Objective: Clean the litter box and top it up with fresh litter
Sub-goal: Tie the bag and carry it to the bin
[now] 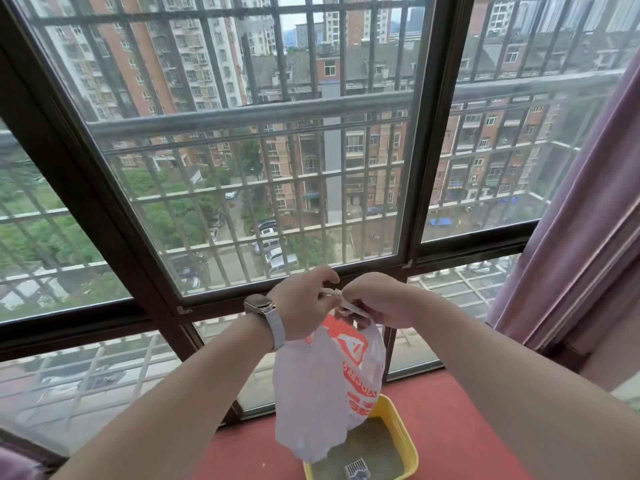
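White plastic bag (311, 393) with orange print hangs above yellow litter box (403, 434) on red sill (450, 410). Left hand (304, 303) and right hand (377, 299) both pinch bag's twisted handles at top, fingers curled. Grey scoop (356, 467) lies in litter. Watch (261, 306) on left wrist.

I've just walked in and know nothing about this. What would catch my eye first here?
First, the two hands, left hand and right hand, pinching the handles of a white plastic bag with red print, held up in front of the big barred window. Below the bag, a yellow litter box sits on the red ledge, with a small grey scoop lying in the litter. A purple curtain hangs at the right.
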Available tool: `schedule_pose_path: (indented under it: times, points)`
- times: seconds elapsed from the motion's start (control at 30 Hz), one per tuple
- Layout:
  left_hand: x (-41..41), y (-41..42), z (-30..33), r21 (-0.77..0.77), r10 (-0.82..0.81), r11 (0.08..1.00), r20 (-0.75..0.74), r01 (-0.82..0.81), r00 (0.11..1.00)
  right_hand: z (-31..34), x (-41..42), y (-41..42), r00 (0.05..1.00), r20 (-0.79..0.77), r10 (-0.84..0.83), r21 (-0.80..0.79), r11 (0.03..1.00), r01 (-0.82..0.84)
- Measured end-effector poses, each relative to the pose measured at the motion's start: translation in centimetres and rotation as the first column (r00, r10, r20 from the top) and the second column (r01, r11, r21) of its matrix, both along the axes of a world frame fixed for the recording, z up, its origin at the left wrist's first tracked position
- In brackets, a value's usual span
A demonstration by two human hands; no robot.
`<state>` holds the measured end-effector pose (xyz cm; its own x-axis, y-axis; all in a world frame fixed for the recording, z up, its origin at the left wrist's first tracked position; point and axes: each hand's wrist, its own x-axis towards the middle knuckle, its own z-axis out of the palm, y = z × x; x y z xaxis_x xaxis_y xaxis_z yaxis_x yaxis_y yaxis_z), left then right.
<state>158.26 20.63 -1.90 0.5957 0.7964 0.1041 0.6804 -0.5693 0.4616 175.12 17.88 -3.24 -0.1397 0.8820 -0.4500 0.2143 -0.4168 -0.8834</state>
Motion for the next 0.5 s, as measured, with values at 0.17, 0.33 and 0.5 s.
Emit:
schedule_pose_path:
  times: [0.17, 0.33, 0.5]
  points:
    - [-0.2, -0.1, -0.6, -0.110, -0.002, 0.994, 0.139, 0.017, 0.990, -0.3, 0.8, -0.3, 0.974, -0.215, 0.074, -0.011, 0.997, -0.078]
    - [0.6, 0.0, -1.0, -0.320, 0.120, 0.947, 0.250, -0.035, 0.961, -0.6, 1.5, -0.9, 0.978, -0.161, 0.130, 0.081, 0.990, -0.119]
    - [0.6, 0.8, -1.4, -0.654, 0.352, 0.756, 0.373, -0.026, 0.858, -1.5, 1.0, -1.9, 0.985, 0.167, -0.045, 0.356, 0.934, -0.017]
